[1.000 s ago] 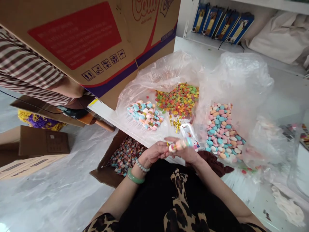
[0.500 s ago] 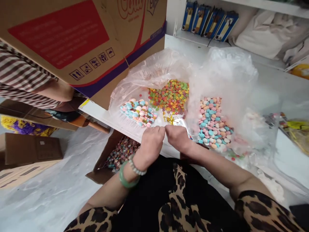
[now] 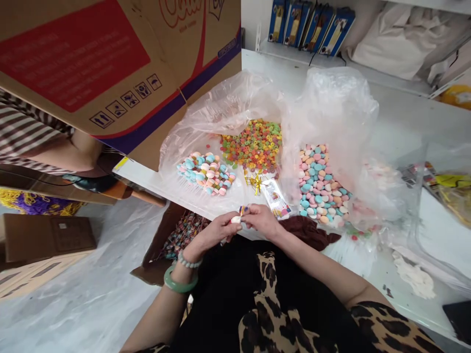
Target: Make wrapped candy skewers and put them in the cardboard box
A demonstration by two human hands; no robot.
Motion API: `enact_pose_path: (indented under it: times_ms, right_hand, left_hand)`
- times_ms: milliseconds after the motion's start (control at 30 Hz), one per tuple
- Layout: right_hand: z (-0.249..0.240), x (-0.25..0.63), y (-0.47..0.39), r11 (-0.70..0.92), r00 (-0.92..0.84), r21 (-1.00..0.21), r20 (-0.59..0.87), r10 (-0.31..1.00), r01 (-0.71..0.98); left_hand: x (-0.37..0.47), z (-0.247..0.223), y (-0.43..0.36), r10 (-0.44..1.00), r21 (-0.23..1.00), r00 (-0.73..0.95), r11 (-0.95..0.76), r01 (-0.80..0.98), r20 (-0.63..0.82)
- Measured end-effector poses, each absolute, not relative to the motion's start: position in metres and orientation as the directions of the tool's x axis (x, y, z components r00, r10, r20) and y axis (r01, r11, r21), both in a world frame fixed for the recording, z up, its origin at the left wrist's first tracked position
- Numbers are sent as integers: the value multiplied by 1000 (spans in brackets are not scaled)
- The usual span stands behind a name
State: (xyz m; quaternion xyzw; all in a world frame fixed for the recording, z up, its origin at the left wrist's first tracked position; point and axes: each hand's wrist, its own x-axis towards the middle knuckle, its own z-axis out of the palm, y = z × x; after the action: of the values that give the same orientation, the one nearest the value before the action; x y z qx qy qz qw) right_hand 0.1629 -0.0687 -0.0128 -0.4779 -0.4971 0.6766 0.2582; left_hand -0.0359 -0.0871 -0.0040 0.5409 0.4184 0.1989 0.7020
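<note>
In front of my body, just off the table's near edge, my two hands meet fingertip to fingertip. My left hand (image 3: 217, 229) pinches a small white piece (image 3: 236, 220), too small to name surely. From the right side, my right hand (image 3: 262, 220) closes its fingers on a small blue and yellow piece (image 3: 243, 210) touching it. Ahead lie strung pastel candies (image 3: 206, 172), loose ring candies (image 3: 257, 147), gold twist ties (image 3: 257, 182) and a printed card (image 3: 275, 198). Pastel candies (image 3: 320, 186) fill a clear plastic bag to the right.
A tall cardboard carton (image 3: 125, 63) stands at the left on the white table (image 3: 147, 177). Below the edge, an open box (image 3: 154, 235) holds many wrapped candies. A brown cloth (image 3: 311, 231) lies beside my right forearm. Another person's striped sleeve (image 3: 29, 132) shows at far left.
Both hands have come down slightly and turned from closed fists to fingertip pinches, showing the small white and coloured pieces. The printed card and brown cloth are now more exposed.
</note>
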Motion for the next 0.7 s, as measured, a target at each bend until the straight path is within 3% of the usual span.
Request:
enact_pose_path:
  times_ms: [100, 133, 200, 267, 367, 433, 500, 600, 700]
  right_hand:
    - [-22, 161, -70, -660, -649, -745, -549, 527, 93]
    - [-22, 159, -73, -670, -692, -730, -552, 465, 133]
    - [-18, 153, -80, -517, -687, -796, -567, 453, 315]
    - [-11, 150, -88, -256, -634, -819, -563, 529, 514]
    - [1, 162, -92, 72, -489, -667, -463, 739, 741]
    - [5, 182, -86, 112, -273, -428, -337, 901, 897]
    - [2, 205, -77, -56, 25, -171, -182, 983, 984]
    - [-10, 227, -66, -143, 141, -4, -112, 984, 990]
    - [-23, 234, -62, -181, 163, -81, -183, 969, 980]
  left_hand:
    - [-47, 14, -88, 787, 862, 529, 8, 507, -318]
    - [-51, 20, -89, 776, 817, 535, -45, 575, -334]
    - [-59, 27, -93, 727, 716, 540, -96, 691, -423]
    - [-70, 28, -99, 675, 582, 491, -112, 806, -551]
    - [-97, 16, -110, 626, 331, 297, -65, 941, -721]
    - [-117, 7, -118, 655, 155, 119, -3, 988, -746]
    - [-128, 0, -125, 712, 56, 22, 24, 998, -702]
    - [-118, -2, -127, 743, 129, 66, 27, 991, -666]
    - [-84, 0, -117, 773, 378, 242, -3, 926, -586]
